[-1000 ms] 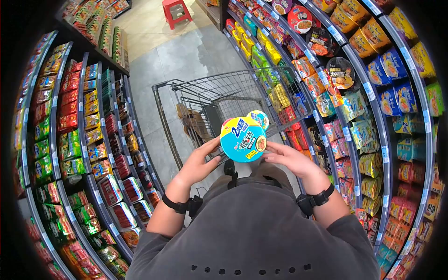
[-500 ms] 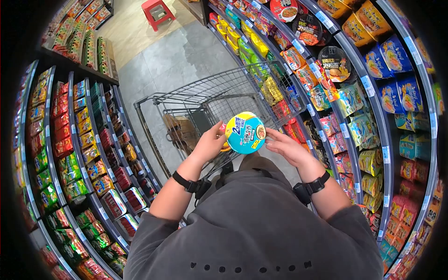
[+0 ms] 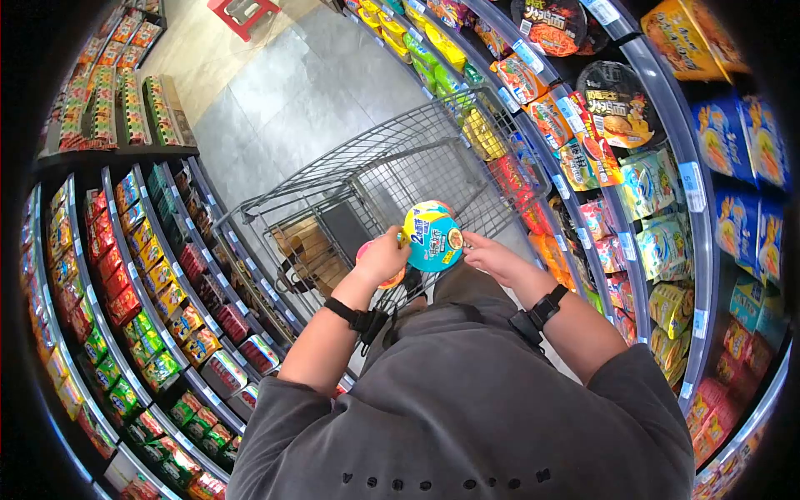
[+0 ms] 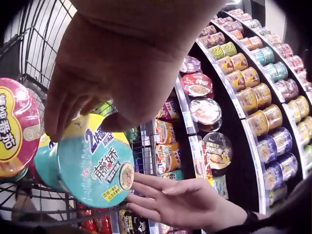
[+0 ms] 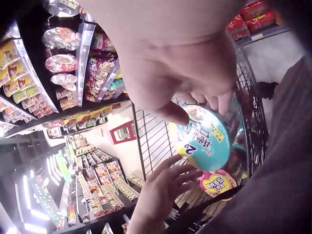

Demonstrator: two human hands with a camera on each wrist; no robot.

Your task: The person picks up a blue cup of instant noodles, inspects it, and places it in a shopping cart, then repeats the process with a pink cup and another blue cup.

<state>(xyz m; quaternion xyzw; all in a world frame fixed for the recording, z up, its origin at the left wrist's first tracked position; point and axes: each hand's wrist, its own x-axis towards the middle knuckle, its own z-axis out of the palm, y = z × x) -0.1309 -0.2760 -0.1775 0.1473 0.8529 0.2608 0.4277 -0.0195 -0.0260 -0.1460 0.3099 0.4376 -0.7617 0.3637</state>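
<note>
At the left hand [image 3: 382,257], a round teal-and-yellow tub [image 3: 432,240].

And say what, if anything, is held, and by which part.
The teal tub, by its left side in the left hand; the right hand touches its opposite side.

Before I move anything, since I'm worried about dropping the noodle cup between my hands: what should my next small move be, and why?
I'd probably curl the right hand around the turquoise noodle cup: that hand looks straight-fingered against one side, while the left hand holds the opposite edge. A pink-lidded cup sits close by, so a slip might knock it.
</note>
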